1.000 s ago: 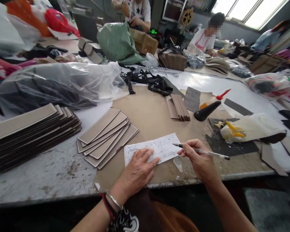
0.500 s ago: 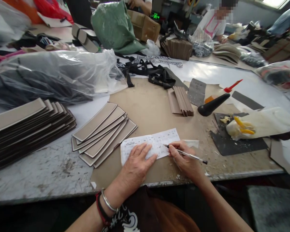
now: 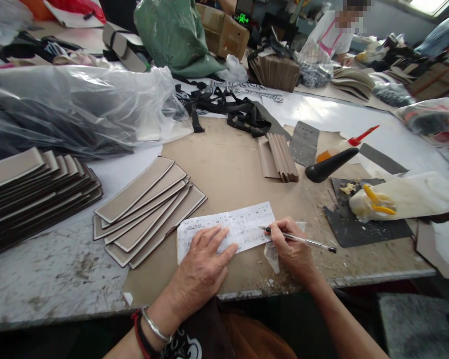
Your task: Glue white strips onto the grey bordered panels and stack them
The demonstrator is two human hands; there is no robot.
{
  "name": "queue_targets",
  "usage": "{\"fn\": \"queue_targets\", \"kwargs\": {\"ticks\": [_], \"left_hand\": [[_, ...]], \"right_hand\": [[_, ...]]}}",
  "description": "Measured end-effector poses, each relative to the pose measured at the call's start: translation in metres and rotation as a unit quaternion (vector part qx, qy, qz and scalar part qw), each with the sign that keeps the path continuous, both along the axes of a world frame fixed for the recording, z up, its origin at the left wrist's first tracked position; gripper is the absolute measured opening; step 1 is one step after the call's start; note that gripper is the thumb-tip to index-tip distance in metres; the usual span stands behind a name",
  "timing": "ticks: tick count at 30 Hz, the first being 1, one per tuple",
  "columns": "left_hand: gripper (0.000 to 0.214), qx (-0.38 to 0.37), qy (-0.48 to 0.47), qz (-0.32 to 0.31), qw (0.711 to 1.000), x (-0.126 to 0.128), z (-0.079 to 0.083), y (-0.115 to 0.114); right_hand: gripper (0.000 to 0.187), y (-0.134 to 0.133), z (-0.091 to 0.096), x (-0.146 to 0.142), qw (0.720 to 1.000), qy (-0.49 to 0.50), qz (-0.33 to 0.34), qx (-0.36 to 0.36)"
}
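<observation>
My left hand (image 3: 205, 259) lies with its fingers spread on a white paper slip (image 3: 247, 224) that carries printed and handwritten marks. In my right hand (image 3: 294, 249) a clear pen (image 3: 314, 243) with a black tip is gripped, its point at the slip's right part. A thin translucent scrap (image 3: 272, 258) pokes out beneath that hand. Left of the slip, several beige panels with dark edges (image 3: 145, 199) are fanned out on brown sheeting (image 3: 217, 149).
A taller pile of like panels (image 3: 30, 199) stands at the left, before a clear plastic bag (image 3: 78, 104). Brown strips (image 3: 280, 157), a black cone-shaped tool (image 3: 331, 164) and a glue-smeared plastic bottle (image 3: 415, 194) lie to the right. Black straps (image 3: 243, 112) lie behind. A person (image 3: 333, 35) works across the table.
The pen tip has moved rightward along the slip with my right hand. My left hand stays on the paper. The whole view has shifted slightly.
</observation>
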State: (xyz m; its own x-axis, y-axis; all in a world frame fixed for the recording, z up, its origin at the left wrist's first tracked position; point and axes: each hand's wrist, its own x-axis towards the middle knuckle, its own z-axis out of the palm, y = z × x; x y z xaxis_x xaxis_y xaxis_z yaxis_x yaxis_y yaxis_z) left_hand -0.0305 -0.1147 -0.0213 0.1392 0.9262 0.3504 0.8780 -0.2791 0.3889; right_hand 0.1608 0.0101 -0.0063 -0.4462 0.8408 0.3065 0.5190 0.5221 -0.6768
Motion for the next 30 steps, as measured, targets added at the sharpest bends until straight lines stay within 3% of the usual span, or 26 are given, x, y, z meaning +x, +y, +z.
{"fn": "queue_targets", "kwargs": {"ticks": [6, 15, 22, 30], "left_hand": [[0.033, -0.013, 0.001, 0.004, 1.0, 0.001, 0.002, 0.001], [0.033, -0.021, 0.009, 0.007, 1.0, 0.003, 0.004, 0.002], [0.031, -0.022, 0.004, 0.009, 1.0, 0.003, 0.004, 0.001], [0.03, -0.007, 0.003, 0.01, 1.0, 0.004, 0.004, 0.001]], "right_hand": [[0.013, -0.001, 0.007, -0.005, 0.993, -0.017, 0.077, 0.09], [0.013, -0.004, 0.002, -0.01, 0.992, 0.001, 0.111, 0.057], [0.013, 0.001, -0.001, -0.006, 0.997, -0.011, 0.079, 0.022], [0.015, 0.009, -0.005, -0.001, 0.997, -0.014, 0.062, 0.045]]}}
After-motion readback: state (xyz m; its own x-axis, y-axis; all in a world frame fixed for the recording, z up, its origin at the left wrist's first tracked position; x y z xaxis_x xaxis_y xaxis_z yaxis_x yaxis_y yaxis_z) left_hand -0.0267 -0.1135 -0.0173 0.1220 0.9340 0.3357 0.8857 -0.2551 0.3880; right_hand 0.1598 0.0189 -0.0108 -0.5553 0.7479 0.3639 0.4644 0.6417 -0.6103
